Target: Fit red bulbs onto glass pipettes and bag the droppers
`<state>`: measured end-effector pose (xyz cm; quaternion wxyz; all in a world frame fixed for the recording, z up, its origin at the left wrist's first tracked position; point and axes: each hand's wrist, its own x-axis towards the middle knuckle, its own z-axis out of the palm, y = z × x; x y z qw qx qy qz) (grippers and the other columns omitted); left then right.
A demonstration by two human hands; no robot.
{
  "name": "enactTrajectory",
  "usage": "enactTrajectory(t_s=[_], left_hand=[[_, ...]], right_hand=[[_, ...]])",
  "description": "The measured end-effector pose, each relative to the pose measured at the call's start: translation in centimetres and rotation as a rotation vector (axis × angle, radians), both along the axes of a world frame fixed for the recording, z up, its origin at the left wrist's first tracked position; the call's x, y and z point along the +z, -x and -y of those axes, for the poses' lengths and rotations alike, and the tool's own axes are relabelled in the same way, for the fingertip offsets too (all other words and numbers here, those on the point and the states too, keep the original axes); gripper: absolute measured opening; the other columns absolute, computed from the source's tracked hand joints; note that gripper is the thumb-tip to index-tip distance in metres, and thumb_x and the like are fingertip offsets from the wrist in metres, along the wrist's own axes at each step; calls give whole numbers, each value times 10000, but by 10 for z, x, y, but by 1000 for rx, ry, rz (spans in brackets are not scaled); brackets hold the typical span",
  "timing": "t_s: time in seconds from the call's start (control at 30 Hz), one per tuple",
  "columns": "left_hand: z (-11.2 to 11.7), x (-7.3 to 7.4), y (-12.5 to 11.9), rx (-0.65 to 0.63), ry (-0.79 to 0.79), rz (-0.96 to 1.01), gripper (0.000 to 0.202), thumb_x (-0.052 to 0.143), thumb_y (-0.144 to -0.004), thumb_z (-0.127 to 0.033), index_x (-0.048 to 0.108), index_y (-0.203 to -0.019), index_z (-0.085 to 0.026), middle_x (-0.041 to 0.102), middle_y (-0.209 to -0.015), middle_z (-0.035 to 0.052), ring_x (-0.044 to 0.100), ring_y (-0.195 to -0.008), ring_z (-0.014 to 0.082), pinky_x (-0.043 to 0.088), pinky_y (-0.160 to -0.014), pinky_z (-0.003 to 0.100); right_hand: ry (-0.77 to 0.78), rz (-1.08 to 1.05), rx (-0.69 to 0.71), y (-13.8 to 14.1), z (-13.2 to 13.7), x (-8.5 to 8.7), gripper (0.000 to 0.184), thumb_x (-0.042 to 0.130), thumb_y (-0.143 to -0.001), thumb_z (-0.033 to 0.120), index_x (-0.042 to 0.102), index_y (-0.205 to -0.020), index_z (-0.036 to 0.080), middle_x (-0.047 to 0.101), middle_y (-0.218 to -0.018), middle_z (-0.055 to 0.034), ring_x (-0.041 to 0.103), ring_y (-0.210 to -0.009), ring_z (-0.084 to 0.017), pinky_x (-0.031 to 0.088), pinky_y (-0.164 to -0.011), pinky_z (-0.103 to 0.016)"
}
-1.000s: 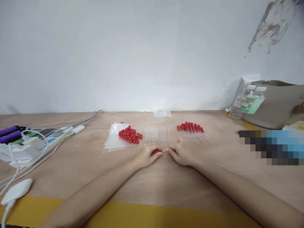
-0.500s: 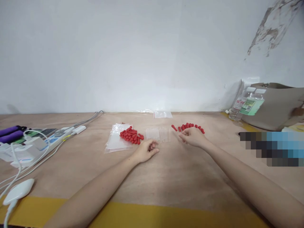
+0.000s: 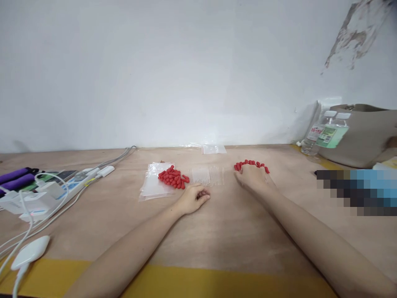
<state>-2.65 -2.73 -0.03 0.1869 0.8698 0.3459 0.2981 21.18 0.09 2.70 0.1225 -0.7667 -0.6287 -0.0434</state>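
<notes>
Right hand over the red-ended droppers, left hand loosely curled

The right hand lies palm down against a fanned row of droppers, whose smooth, rounded red ends show just beyond its knuckles. Their thin stems are mostly covered by that hand, and its fingertips are hidden too, so I cannot tell whether they pinch anything.

The left hand rests on its outer edge, fingers softly bent, the thumb apart from them and nothing visible in the gap. Just beyond it and to its left is a heap of red bulbs, matte and rubbery-looking, each with a fat round end and a narrower neck. The heap partly covers a stack of flat, milky plastic bags with glossy creases. Directly beyond the left hand, clear slim tubes lie side by side, see-through and narrowing to fine tips; they fill the space between the heap and the right hand.

Both forearms cross a smooth brown tabletop. Well to the left of the left hand sit a white power strip with chunky plugs and trailing cables, and two padded purple rolls. Well to the right of the right hand, clear plastic bottles lean by a grey-brown bag. None of these stands between the hands.
</notes>
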Motion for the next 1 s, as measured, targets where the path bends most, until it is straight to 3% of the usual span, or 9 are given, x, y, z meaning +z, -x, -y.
enactTrajectory(t_s=[0.13,0.27,0.47,0.53,0.67,0.77,0.87,1.0], left_hand=[[0,0,0,4,-13,-5,135,516,-767,-236,607,-829,-156,542,-739,22,514,-650,108,411,-596,212],[3,1,-1,9,-58,-49,138,490,-782,-231,599,-836,-165,541,-760,29,521,-666,118,417,-631,231],[6,2,0,19,-159,-155,147,443,-811,-232,569,-862,-177,535,-808,41,520,-707,138,415,-650,246],[2,5,2,74,-228,-192,154,422,-821,-226,562,-862,-175,529,-821,46,513,-724,145,413,-655,253],[-12,14,13,338,-474,-372,188,384,-826,-180,571,-819,-165,528,-843,79,478,-817,204,384,-713,327],[-23,19,23,471,-568,-544,181,404,-801,-151,583,-785,-167,537,-858,96,456,-853,244,358,-704,371],[-28,17,29,474,-556,-601,153,433,-778,-139,583,-760,-165,536,-852,98,449,-864,251,347,-698,377],[-30,14,30,448,-500,-547,153,429,-781,-133,569,-723,-154,534,-819,104,455,-851,256,340,-705,379]], right_hand=[[50,-152,85,21,-3,3,285,434,-747,358,613,-822,149,614,-862,-125,562,-823,-229,363,-676,-305],[82,-201,71,42,-20,-3,299,470,-746,302,561,-969,125,585,-976,-170,559,-897,-255,398,-671,-315],[113,-227,30,60,-41,-12,407,520,-699,163,467,-1082,33,566,-962,-243,543,-933,-297,421,-667,-350],[102,-227,41,62,-40,-13,388,512,-704,152,467,-1070,28,561,-952,-246,540,-930,-297,418,-675,-359],[18,-205,118,56,-18,-9,304,448,-740,126,482,-1035,61,542,-965,-223,511,-938,-280,394,-700,-352],[-147,-128,225,40,10,-9,252,366,-787,127,503,-995,88,521,-948,-193,491,-890,-256,368,-699,-341],[-284,-36,363,20,37,-15,264,298,-835,155,539,-936,120,517,-836,-134,483,-767,-208,348,-640,-300],[-384,-6,424,-1,56,-27,288,291,-854,190,573,-882,136,528,-791,-101,464,-678,-179,331,-592,-282]])
